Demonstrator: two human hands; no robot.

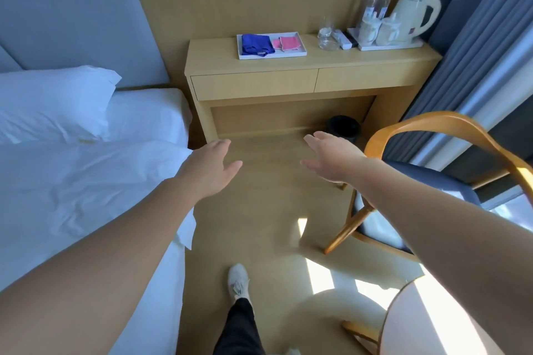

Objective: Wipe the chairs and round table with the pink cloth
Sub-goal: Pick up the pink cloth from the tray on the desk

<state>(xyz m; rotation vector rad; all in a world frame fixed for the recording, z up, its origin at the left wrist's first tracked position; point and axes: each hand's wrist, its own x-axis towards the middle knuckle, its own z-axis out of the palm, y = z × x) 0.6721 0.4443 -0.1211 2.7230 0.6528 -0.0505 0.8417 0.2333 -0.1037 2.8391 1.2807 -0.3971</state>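
Pink cloth [290, 42] untouched; left hand [212, 168], right hand [334, 157] splayed.

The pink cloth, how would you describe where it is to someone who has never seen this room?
Find the wooden desk against the far wall, between the bed and the curtain. On its left half lies a white tray, and the pink cloth lies flat in the tray's right part. Its only tray neighbour, to the left, is a dark blue cloth.

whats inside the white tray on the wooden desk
The white rectangular tray holds a folded blue cloth and a pink cloth, lying side by side. Anything beneath the two cloths is covered.
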